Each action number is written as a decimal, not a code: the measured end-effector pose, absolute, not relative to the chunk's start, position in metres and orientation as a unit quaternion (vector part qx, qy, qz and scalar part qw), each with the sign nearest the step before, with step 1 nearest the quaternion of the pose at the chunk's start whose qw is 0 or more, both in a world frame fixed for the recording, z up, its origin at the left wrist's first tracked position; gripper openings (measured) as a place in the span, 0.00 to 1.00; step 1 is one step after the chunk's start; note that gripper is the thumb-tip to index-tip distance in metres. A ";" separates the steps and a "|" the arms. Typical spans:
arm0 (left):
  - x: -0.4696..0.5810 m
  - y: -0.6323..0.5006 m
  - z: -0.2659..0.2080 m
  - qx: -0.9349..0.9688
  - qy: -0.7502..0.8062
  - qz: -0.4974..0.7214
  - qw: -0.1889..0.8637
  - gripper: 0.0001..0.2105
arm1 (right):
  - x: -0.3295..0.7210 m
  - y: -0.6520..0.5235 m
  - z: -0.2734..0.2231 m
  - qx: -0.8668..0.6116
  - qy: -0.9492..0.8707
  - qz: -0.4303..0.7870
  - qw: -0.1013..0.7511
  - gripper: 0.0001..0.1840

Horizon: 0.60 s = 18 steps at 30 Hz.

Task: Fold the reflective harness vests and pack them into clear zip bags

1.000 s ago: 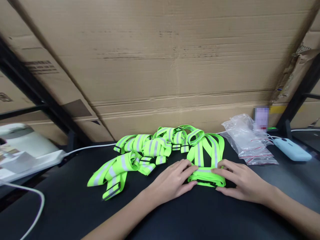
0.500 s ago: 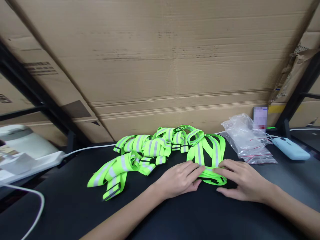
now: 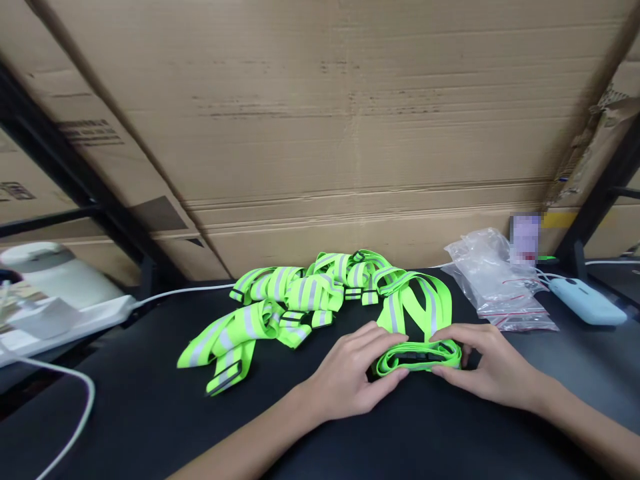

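A neon green reflective strap point(image 3: 420, 365) with grey stripes lies coiled in a flat roll on the black table. My left hand point(image 3: 353, 370) grips the roll's left end between thumb and fingers. At the right end my right hand point(image 3: 487, 363) pinches it the same way. Black buckle parts show inside the roll. From its back edge, two flat bands point(image 3: 434, 303) run away and arch over to the left. More green straps point(image 3: 245, 327) with black buckles lie in a loose heap to the left.
Clear zip bags point(image 3: 500, 280) lie right of the straps, near a light blue power bank point(image 3: 586, 300). A white power strip point(image 3: 107, 319) with a cable stands at the left. Cardboard point(image 3: 320, 133) walls off the back, with black metal posts point(image 3: 120, 220) at both sides.
The roll has been tipped up so its coiled edge faces me. Both hands have shifted from lying on top to gripping its two ends, with thumbs in front.
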<state>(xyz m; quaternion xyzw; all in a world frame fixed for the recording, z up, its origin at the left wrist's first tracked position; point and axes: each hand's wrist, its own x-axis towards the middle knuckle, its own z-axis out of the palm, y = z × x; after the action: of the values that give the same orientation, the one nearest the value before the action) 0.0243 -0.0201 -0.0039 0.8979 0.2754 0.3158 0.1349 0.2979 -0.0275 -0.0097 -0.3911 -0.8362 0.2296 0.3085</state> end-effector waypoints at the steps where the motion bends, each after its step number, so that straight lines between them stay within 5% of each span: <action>1: 0.025 -0.021 -0.004 0.884 0.300 0.317 0.166 0.14 | 0.298 -0.028 -0.009 -0.404 -0.832 0.236 0.300 0.16; 9: 0.034 -0.018 -0.004 0.763 0.415 0.258 0.422 0.17 | 0.295 -0.027 -0.007 -0.447 -0.752 0.409 0.258 0.20; 18: 0.034 -0.020 0.003 0.789 0.407 0.227 0.400 0.20 | 0.295 -0.029 -0.001 -0.460 -0.785 0.353 0.217 0.18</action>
<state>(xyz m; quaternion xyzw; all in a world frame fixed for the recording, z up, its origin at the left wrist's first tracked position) 0.0340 -0.0199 0.0025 0.7891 0.4068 0.2272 0.4003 0.2948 -0.0289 -0.0014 -0.4602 -0.7850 0.3533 0.2174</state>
